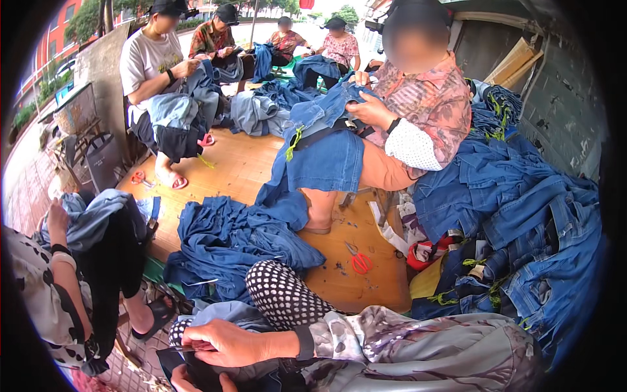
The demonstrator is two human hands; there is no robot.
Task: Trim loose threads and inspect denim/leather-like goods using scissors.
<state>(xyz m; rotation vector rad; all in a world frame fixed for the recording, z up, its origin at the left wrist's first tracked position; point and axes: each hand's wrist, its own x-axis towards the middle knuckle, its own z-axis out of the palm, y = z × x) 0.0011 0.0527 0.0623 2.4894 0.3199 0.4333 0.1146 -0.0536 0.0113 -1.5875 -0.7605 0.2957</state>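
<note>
In my lap, at the bottom of the head view, my right hand (228,343) is closed in a pinch on a small thin metal tool (184,349), whose kind I cannot make out. Just below it, my left hand (181,379) grips a dark piece of cloth (171,363), partly cut off by the lower edge. The tool lies close over this cloth. Light blue denim (238,315) is bunched beyond my hands, against my dotted trouser leg (284,294).
A heap of blue jeans (516,196) rises at the right. More denim (241,238) lies on the wooden board (248,153), near red-handled scissors (360,261) and another red pair (137,177). Several people sit around with denim; one person (424,98) works opposite me.
</note>
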